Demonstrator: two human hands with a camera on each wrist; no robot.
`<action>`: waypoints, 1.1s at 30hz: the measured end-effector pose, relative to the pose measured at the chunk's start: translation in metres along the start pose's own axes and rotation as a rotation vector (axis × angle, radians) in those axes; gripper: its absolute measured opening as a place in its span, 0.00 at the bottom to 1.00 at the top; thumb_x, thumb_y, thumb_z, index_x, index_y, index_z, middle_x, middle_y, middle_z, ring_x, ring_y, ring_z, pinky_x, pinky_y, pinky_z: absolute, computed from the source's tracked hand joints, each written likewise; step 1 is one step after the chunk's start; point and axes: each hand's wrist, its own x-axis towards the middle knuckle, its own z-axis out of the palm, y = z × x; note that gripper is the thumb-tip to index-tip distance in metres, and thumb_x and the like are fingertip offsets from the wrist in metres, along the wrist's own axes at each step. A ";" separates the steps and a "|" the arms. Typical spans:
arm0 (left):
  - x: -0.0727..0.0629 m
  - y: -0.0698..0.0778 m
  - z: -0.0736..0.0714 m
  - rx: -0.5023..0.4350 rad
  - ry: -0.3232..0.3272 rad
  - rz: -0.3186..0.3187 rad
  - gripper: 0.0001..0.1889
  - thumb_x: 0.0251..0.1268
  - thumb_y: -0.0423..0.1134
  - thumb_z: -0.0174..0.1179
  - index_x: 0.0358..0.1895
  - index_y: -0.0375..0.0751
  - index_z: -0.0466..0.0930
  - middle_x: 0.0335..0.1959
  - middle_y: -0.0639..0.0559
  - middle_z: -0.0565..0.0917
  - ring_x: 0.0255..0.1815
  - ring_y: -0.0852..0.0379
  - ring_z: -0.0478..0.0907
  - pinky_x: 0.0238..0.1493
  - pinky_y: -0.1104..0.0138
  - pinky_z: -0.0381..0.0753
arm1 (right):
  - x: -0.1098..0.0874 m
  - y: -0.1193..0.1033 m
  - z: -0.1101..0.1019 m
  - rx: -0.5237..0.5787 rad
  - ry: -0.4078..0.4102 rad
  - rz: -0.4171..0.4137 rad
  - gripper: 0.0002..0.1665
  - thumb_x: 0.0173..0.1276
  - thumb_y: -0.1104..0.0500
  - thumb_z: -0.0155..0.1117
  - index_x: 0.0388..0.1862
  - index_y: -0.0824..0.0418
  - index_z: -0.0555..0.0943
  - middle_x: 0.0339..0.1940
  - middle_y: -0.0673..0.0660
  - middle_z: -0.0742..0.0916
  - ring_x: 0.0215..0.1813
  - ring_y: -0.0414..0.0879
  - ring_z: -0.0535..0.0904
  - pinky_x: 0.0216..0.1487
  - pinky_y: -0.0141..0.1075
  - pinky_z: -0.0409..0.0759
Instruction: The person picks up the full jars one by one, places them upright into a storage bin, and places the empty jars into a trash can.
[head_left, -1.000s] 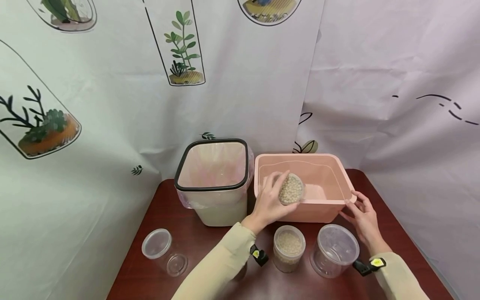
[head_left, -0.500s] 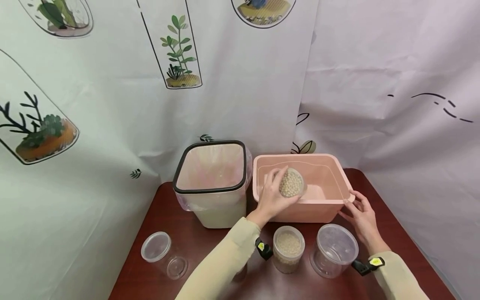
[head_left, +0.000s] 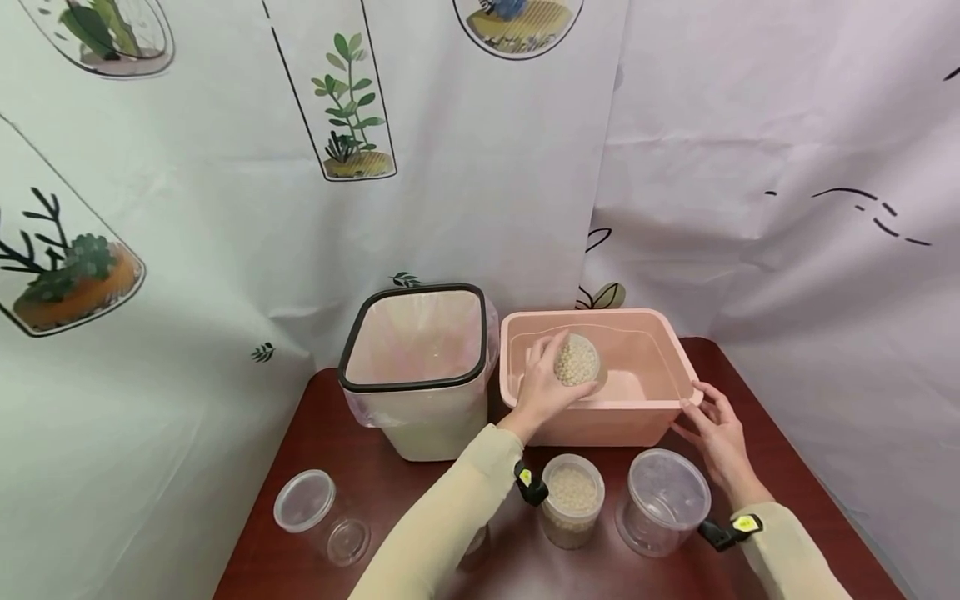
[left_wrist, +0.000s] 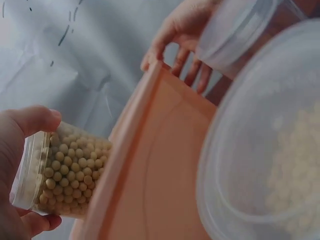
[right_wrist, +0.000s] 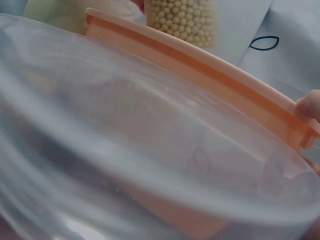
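Note:
A small clear jar of pale round beans (head_left: 577, 361) is in my left hand (head_left: 543, 390), over the pink basin (head_left: 637, 405). Thumb and fingers grip its sides; in the left wrist view the jar (left_wrist: 75, 170) is tilted onto its side, the beans inside it. My right hand (head_left: 718, 429) pinches the basin's rim at the near right corner, thumb on top and fingers below. Nearest to my forearms stand a lidded jar of beans (head_left: 572, 500) and a wider clear jar (head_left: 663, 504). That wide jar fills much of the right wrist view.
Left of the basin stands a white waste bin (head_left: 435, 433) with a black rim and plastic liner. A clear jar (head_left: 318, 512) stands at the table's left side. Another clear object (head_left: 477, 542) is partly hidden by my left sleeve. A printed cloth (head_left: 487, 225) hangs behind the dark red table.
My left hand has moved the jar of beans slightly farther over the basin. The right hand stays at the rim. The head view has shifted slightly.

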 end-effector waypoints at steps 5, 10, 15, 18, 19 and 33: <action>0.001 -0.005 0.002 0.004 -0.062 -0.060 0.47 0.34 0.49 0.77 0.66 0.54 0.65 0.55 0.51 0.70 0.54 0.55 0.64 0.42 0.58 0.75 | 0.002 0.000 0.001 -0.016 0.013 0.004 0.30 0.65 0.63 0.61 0.65 0.55 0.65 0.53 0.56 0.70 0.45 0.36 0.76 0.40 0.40 0.81; 0.002 -0.008 0.009 0.003 -0.115 -0.097 0.48 0.33 0.51 0.77 0.66 0.58 0.63 0.57 0.52 0.69 0.55 0.56 0.64 0.42 0.58 0.74 | 0.002 0.001 0.002 -0.018 0.008 -0.005 0.30 0.65 0.63 0.61 0.65 0.56 0.65 0.52 0.57 0.70 0.45 0.35 0.77 0.40 0.40 0.81; -0.001 -0.012 0.018 0.032 -0.141 -0.105 0.49 0.32 0.52 0.77 0.67 0.57 0.63 0.57 0.52 0.69 0.55 0.57 0.64 0.43 0.62 0.74 | 0.000 0.003 0.001 -0.032 0.026 -0.008 0.30 0.65 0.63 0.60 0.65 0.55 0.64 0.50 0.56 0.71 0.44 0.34 0.77 0.39 0.38 0.81; -0.001 -0.015 0.024 0.061 -0.149 -0.096 0.49 0.33 0.52 0.77 0.67 0.55 0.64 0.56 0.52 0.69 0.54 0.57 0.65 0.45 0.63 0.74 | -0.002 0.004 0.000 -0.026 0.033 -0.008 0.29 0.66 0.63 0.60 0.65 0.56 0.64 0.50 0.56 0.70 0.44 0.34 0.77 0.38 0.38 0.81; -0.001 -0.016 0.025 0.070 -0.152 -0.098 0.49 0.33 0.52 0.77 0.66 0.55 0.64 0.55 0.53 0.69 0.54 0.57 0.65 0.45 0.63 0.74 | -0.002 0.004 0.000 -0.025 0.033 -0.008 0.29 0.66 0.63 0.60 0.65 0.55 0.64 0.50 0.56 0.70 0.44 0.33 0.77 0.38 0.38 0.81; 0.008 -0.014 0.035 0.070 -0.242 -0.167 0.48 0.33 0.48 0.77 0.66 0.53 0.64 0.56 0.50 0.69 0.55 0.55 0.64 0.47 0.60 0.74 | -0.001 0.002 0.002 -0.031 0.037 0.000 0.30 0.65 0.62 0.61 0.65 0.55 0.65 0.51 0.57 0.70 0.46 0.34 0.76 0.40 0.40 0.81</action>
